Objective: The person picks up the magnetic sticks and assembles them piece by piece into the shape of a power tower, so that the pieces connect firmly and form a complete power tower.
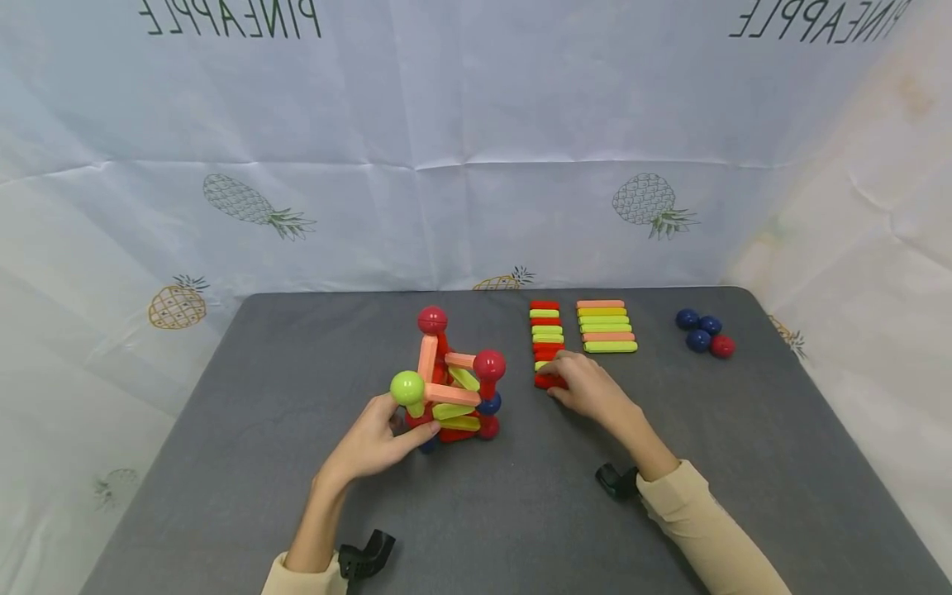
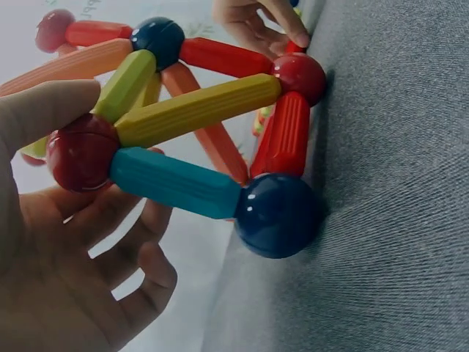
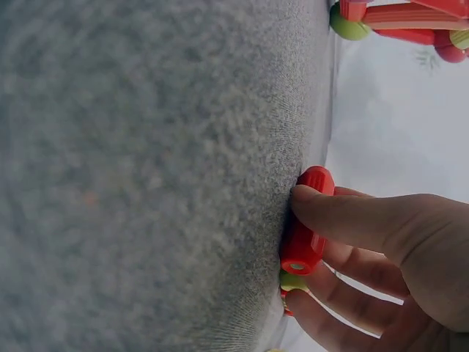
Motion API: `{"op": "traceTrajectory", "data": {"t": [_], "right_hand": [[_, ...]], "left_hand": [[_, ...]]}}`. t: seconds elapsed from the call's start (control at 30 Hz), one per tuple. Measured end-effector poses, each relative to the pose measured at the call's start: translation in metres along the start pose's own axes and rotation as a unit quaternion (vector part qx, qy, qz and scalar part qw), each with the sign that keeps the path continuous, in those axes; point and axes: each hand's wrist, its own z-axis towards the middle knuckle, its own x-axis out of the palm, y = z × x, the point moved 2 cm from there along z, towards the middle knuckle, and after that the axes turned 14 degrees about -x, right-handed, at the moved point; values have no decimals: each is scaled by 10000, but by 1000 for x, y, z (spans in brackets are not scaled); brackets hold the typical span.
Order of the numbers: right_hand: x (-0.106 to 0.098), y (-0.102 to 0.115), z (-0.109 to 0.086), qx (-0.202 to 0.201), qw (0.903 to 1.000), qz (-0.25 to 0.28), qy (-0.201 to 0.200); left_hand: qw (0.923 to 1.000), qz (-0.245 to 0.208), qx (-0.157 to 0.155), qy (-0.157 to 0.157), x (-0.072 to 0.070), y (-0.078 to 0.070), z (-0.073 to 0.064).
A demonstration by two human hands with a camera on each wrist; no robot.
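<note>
My left hand grips the near left side of a magnetic ball-and-stick structure standing on the table. In the left wrist view its thumb lies against a red ball, with fingers curled behind. A teal stick joins that ball to a dark blue ball on the tabletop. A light green ball and red balls top the frame. To the right, my right hand pinches a red stick between thumb and fingers, at the near end of a column of red and yellow-green sticks.
A second column of yellow, green and salmon sticks lies right of the first. Several loose blue balls and one red ball sit farther right. A white pineapple-print cloth hangs behind the grey table.
</note>
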Motion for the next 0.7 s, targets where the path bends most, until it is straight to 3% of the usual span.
{"op": "traceTrajectory", "data": {"t": [0.3, 0.7], "right_hand": [[-1, 0, -2, -71, 9997, 251, -23], [-4, 0, -4, -127, 9994, 309, -134]], "left_hand": [[9996, -49, -42, -277, 0, 1, 2], [9993, 85, -39, -349, 0, 1, 4]]}}
